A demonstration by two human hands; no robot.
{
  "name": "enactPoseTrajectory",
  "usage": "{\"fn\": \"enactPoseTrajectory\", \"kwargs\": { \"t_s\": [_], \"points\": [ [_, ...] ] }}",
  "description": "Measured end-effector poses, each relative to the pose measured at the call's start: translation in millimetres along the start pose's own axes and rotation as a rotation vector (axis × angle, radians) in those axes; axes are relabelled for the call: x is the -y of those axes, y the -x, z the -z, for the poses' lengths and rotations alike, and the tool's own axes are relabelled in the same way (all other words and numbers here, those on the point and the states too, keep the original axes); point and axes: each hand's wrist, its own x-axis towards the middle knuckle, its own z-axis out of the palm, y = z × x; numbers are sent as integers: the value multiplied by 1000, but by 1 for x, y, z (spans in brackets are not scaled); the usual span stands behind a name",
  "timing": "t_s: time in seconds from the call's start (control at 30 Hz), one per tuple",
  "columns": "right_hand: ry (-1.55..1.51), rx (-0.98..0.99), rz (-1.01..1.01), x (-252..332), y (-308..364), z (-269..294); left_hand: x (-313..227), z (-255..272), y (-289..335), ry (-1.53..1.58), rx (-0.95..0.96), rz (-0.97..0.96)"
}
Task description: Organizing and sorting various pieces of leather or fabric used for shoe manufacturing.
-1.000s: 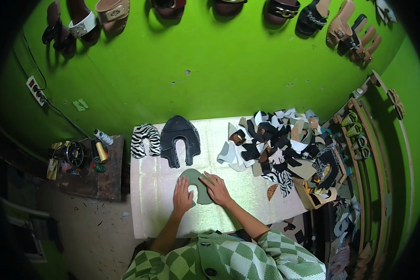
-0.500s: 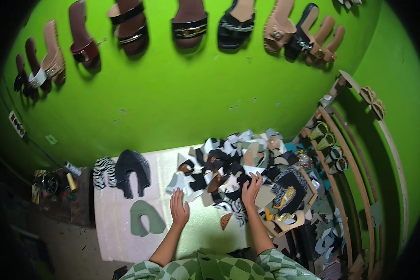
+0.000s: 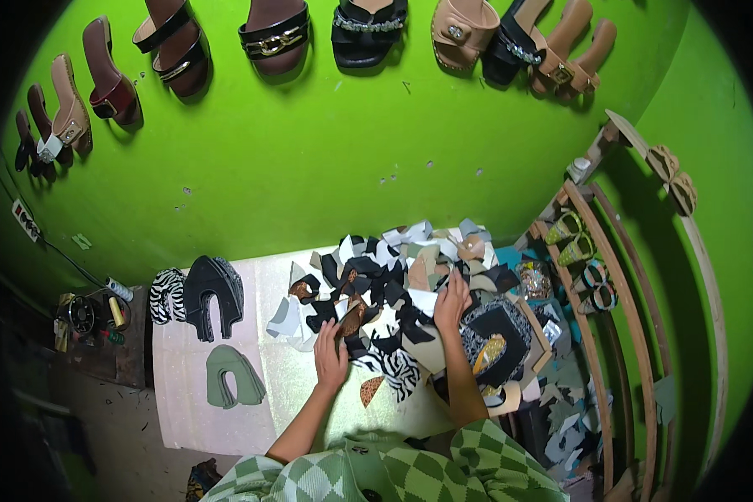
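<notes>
A loose heap of cut scraps (image 3: 385, 268) in black, white, grey, tan and brown lies across the table. My left hand (image 3: 332, 360), fingers stretched out, rests at the near left edge of the heap, beside a brown patterned scrap (image 3: 353, 319). My right hand (image 3: 452, 301) lies on the heap's right side with its fingers extended, next to a white scrap (image 3: 422, 301). No piece shows gripped in either hand. Zebra-print scraps (image 3: 400, 374) and a leopard-print scrap (image 3: 371, 391) lie between my forearms.
On the table's left are stacked black U-shaped pieces (image 3: 213, 293), zebra-print ones (image 3: 168, 295) and green ones (image 3: 233, 376). A box (image 3: 540, 343) with black patterned material stands right. Beyond it is a wooden rack (image 3: 594, 335) with sandals. More sandals (image 3: 274, 38) hang on the green wall.
My view has shifted to the right. My left hand has moved from beside the white scraps to the brown patterned scrap, and my right hand reaches farther into the heap.
</notes>
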Motion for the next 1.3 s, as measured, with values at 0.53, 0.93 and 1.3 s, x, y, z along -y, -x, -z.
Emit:
{"fn": "enactPoseTrajectory", "kwargs": {
  "t_s": [0.53, 0.93, 1.3],
  "points": [
    [-520, 36, 370, 153, 129, 88, -25, 62, 2, 377, 262, -142],
    [-658, 465, 111, 156, 177, 46, 26, 66, 116, 535, 502, 227],
    [-701, 774, -67, 124, 216, -3, 93, 59, 146, 162, 143, 498]
  ]
}}
